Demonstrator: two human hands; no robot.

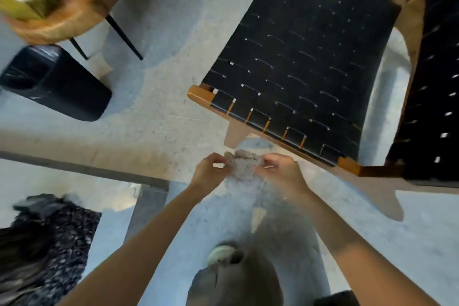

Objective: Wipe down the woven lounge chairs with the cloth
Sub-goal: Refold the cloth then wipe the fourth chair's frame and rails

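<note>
A lounge chair with a black woven seat (298, 57) and a wooden frame stands ahead and to the right; its woven backrest (437, 82) rises at the far right. In front of the seat's near edge, over the floor, both hands hold a small pale grey cloth (244, 166). My left hand (211, 171) pinches the cloth's left edge. My right hand (280, 171) pinches its right edge. The cloth hangs between them, apart from the chair.
A round wooden side table (74, 15) on thin black legs stands at the top left with blurred items on it. A black bin (54, 82) sits below it. A dark shaggy rug (42, 243) lies at the lower left. The floor is pale concrete.
</note>
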